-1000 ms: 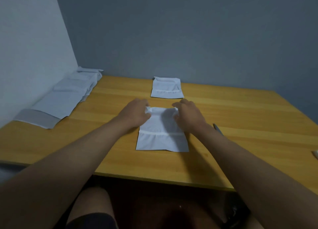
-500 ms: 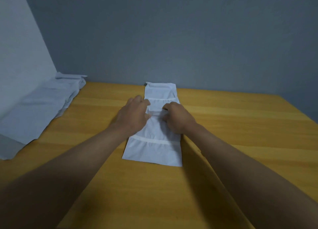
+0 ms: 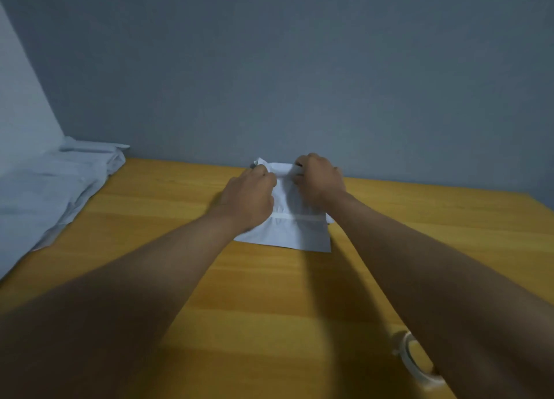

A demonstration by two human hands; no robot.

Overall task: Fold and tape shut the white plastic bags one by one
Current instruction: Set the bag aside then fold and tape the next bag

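Note:
A folded white plastic bag (image 3: pixel 287 233) with a strip of tape across it lies far out on the wooden table (image 3: pixel 269 293), close to the grey wall. My left hand (image 3: pixel 248 197) and my right hand (image 3: pixel 319 179) both pinch its far end, which bunches up between the fingers. The bag that lay behind it earlier is hidden under the held bag and my hands. A roll of clear tape (image 3: pixel 415 359) sits on the table at the near right, partly under my right forearm.
A pile of flat white plastic bags (image 3: pixel 51 191) lies along the left wall, at the table's left edge. The grey wall rises right behind the held bag. Bare wood stretches between my forearms and off to the right.
Both hands have slid the folded bag away from me, over the bag at the back. The camera has leaned forward, and the tape roll has come into view.

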